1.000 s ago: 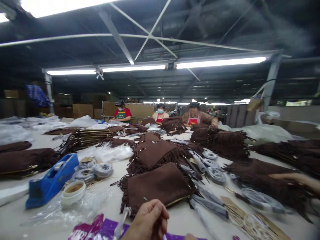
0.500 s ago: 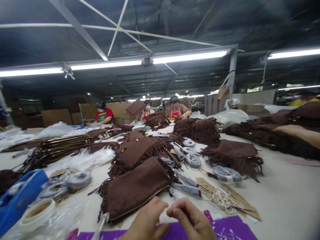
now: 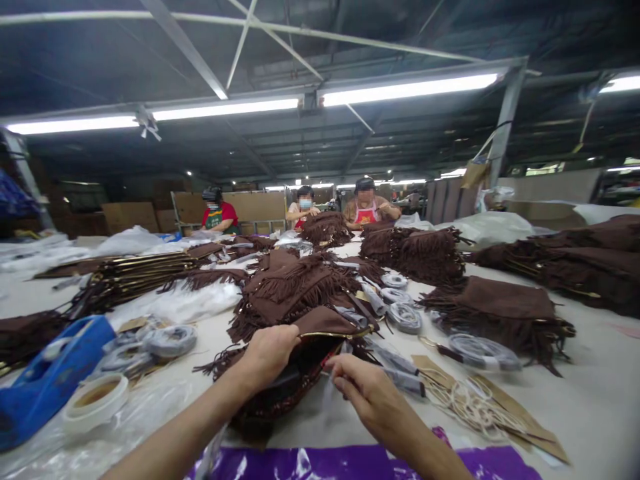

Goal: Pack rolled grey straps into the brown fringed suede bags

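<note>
Left hand (image 3: 273, 350) pinching 1 open bag (image 3: 327, 321) | right hand (image 3: 360, 387) curled, hold unclear | 3 aproned co-workers (image 3: 366, 215)

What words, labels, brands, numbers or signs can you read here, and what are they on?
None can be read for certain.
Green apron, far left worker: pale lettering, too small and blurred to read.
Red apron, far right worker: a yellow mark, too blurred to read.
Purple plastic: white glare streaks, no legible letters.
Open brown bag: no lettering visible.
</note>
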Demonstrator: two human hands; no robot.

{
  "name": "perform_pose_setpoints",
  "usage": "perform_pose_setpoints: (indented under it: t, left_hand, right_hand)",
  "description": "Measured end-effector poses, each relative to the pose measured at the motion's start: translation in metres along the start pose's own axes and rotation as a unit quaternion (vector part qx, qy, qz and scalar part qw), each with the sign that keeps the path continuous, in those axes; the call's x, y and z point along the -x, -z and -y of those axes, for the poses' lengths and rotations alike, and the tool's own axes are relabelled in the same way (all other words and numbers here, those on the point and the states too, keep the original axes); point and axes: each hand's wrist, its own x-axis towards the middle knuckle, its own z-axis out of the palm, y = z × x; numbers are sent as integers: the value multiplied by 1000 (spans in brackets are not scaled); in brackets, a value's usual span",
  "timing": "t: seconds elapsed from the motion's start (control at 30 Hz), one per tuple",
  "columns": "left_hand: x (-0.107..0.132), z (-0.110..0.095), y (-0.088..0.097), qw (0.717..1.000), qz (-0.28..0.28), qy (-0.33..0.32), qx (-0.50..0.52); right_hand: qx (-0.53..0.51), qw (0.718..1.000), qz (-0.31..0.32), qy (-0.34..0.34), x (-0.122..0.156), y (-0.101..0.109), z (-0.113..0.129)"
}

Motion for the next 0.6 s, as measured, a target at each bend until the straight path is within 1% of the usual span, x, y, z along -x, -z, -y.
perform_pose_setpoints:
  t: [0.03, 0.07, 0.13, 0.17, 0.23, 0.37, 0.47, 0.53, 0.6]
  left_hand:
    - [-2, 2, 2, 1000, 0, -2, 3]
    - [-3, 5, 4, 1000, 1, -4, 7]
    - [-4, 11, 6, 1000, 0, -6, 16]
    - [-4, 15, 7, 1000, -1, -7, 21]
    - [-4, 21, 8, 999, -3, -10, 34]
    - [2, 27, 7, 998, -2, -11, 59]
    - [14, 23, -2, 998, 4, -10, 65]
    - [26, 21, -10, 998, 20, -17, 62]
    - [38, 23, -18, 993, 37, -18, 108]
  right_hand:
    - [63, 998, 20, 25, -5, -3, 2]
    - [132, 989, 50, 39, -10, -6, 2]
    - [247, 961, 115, 41, -18, -12, 1]
    - [281, 949, 140, 37, -21, -16, -1]
    - [299, 939, 163, 40, -23, -21, -6]
    - [299, 939, 167, 40, -24, -28, -9]
    - [298, 940, 166, 22, -25, -30, -8]
    - [296, 941, 164, 7, -25, -31, -9]
    - [292, 943, 161, -8, -25, -31, -11]
